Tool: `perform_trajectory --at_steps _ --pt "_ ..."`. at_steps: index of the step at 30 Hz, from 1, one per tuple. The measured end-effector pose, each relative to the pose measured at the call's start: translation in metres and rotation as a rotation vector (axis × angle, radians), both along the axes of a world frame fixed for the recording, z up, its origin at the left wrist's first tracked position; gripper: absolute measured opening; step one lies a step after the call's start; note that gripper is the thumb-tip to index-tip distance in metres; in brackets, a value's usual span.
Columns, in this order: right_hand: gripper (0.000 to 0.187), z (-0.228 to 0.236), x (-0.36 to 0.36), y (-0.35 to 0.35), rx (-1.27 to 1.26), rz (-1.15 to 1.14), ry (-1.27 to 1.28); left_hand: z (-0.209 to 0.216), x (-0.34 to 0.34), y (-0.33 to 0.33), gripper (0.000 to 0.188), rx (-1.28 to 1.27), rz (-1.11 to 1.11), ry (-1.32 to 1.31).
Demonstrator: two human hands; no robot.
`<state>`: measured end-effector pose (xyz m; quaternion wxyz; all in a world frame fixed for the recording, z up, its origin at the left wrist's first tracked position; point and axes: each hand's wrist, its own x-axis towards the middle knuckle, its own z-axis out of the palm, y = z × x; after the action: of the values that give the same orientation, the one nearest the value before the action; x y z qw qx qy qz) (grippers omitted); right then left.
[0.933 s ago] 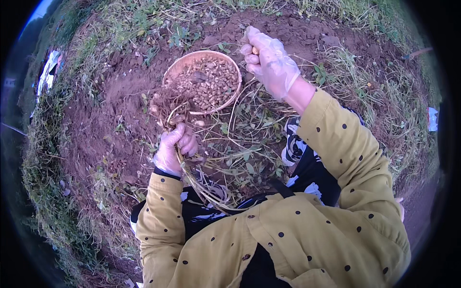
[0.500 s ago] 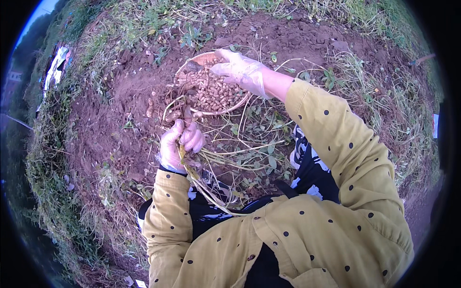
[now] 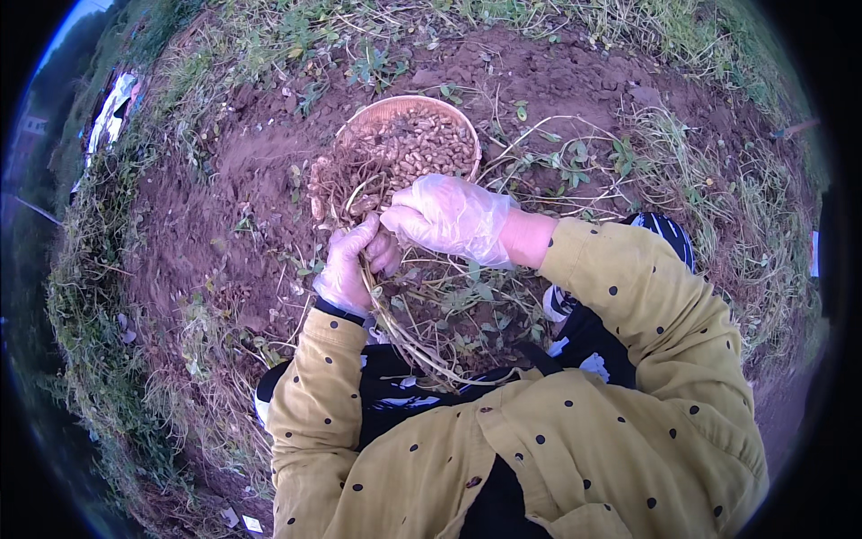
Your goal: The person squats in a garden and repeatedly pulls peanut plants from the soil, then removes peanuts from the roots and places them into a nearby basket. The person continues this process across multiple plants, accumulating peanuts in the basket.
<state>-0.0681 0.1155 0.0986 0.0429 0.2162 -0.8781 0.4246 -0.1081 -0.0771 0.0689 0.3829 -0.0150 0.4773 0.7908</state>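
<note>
Picking peanuts (image 3: 431,151), by the look of it — left hand (image 3: 353,265) closed round the peanut plant (image 3: 392,321) on the basket's (image 3: 384,110) near side, its roots (image 3: 352,180) at the near-left rim. Right hand (image 3: 449,214) curled just beside it — fingertips hidden, no telling what they grip. The next move seems to call for a sure pinch.

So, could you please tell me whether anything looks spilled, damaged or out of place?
Nothing looks clearly spilled: the basket of peanuts sits upright. A white scrap at lower left and a larger white thing at upper left look odd against the soil and plants; what they are is unclear.
</note>
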Motion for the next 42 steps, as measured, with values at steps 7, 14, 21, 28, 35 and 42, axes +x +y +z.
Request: perform_trajectory --at_steps 7,14,21,28,35,42 --pt "0.018 0.02 0.014 0.002 -0.214 -0.161 0.06 -0.007 -0.009 0.011 0.025 -0.11 0.08 -0.05" --pt "0.028 0.009 0.001 0.003 0.039 -0.325 -0.093 -0.012 0.006 0.022 0.016 -0.11 -0.063 -0.022" --pt "0.022 -0.01 -0.005 0.009 0.296 -0.291 0.15 -0.003 0.016 0.034 0.011 -0.288 0.037 0.095" --pt "0.019 0.016 0.008 0.015 -0.175 -0.142 -0.12 -0.017 -0.002 0.025 0.005 -0.408 0.25 0.128" --pt "0.027 0.014 -0.003 0.029 -0.684 -0.24 -0.394 -0.068 0.004 0.015 0.041 -0.547 0.108 0.382" --pt "0.042 0.003 0.003 0.02 0.081 -0.271 -0.194 -0.057 0.015 0.031 0.036 -0.979 -0.171 0.638"
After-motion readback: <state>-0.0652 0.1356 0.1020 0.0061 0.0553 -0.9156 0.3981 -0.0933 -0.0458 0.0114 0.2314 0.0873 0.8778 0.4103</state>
